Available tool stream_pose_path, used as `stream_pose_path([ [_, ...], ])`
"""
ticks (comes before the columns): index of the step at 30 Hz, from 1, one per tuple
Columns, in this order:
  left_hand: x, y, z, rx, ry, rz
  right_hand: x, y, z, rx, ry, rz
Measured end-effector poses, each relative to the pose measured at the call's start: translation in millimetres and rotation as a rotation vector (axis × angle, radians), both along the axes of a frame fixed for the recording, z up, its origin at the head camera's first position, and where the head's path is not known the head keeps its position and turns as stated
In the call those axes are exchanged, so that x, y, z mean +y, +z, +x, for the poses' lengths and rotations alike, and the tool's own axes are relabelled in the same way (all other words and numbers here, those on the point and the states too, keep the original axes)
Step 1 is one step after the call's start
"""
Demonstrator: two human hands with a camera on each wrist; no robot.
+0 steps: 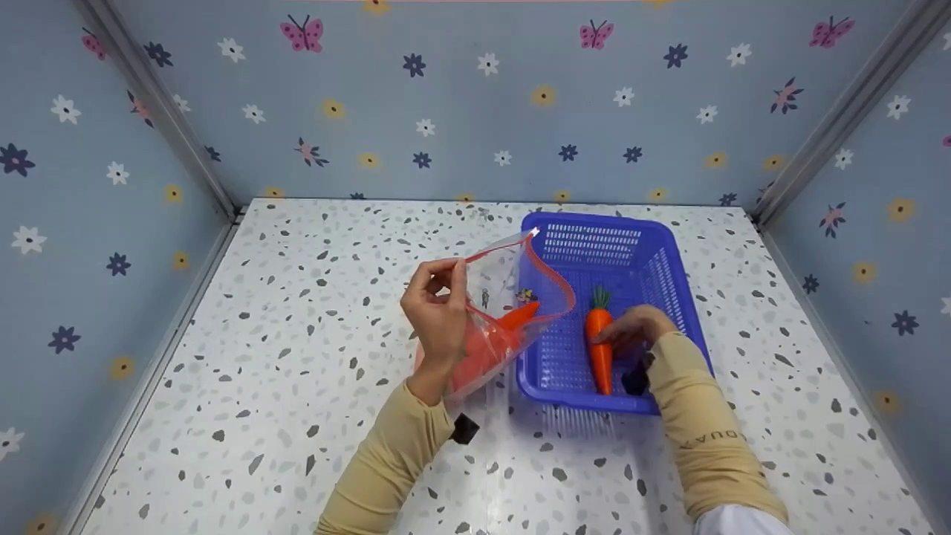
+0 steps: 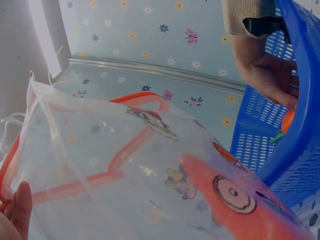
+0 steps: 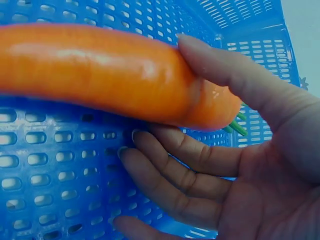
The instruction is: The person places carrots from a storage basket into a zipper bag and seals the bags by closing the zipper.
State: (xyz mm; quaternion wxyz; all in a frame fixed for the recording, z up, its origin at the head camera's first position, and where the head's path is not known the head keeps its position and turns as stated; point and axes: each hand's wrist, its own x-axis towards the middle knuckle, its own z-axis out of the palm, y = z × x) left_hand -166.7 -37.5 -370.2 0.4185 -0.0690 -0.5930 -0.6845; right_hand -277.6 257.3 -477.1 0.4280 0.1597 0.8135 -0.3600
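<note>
A clear zip bag (image 1: pixel 487 256) with a red-edged mouth and printed cartoon figures stands spread beside the basket. My left hand (image 1: pixel 437 308) pinches its rim between thumb and fingers. Inside the bag lies an orange-red pointed thing (image 1: pixel 520 316); its lower part blurs through the plastic, so its kind is unsure. In the blue basket (image 1: pixel 531 386), my right hand (image 3: pixel 270 145) holds an orange carrot (image 3: pixel 100 70) with green leaves, the thumb over its thick end and the index finger beneath. From above, the carrot (image 1: pixel 600 349) points its tip towards the basket's near side.
A speckled white tabletop (image 1: pixel 282 357) carries the bag and basket, the bag's mouth overlapping the basket's left rim. Flower-patterned panels (image 1: pixel 475 96) enclose the back and both sides.
</note>
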Motion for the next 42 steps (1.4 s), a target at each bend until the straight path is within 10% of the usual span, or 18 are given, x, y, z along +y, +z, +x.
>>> stream_pose_path([
  [6,0,-0.6,-0.4,-0.016,0.002,-0.01,0,0.3,-4.3,-0.033,-0.03,-0.114],
  [23,0,-0.2,0.4,-0.015,0.013,-0.015,-8,30.9,-2.0,0.271,-0.13,-0.163],
  [32,-1,-21.9,-15.4,0.015,0.026,-0.007,-15,49.2,1.6,0.395,-0.096,-0.114],
  [42,0,0.0,-1.7,0.011,0.005,-0.003,-21,71.9,19.7,0.604,-0.01,-0.109],
])
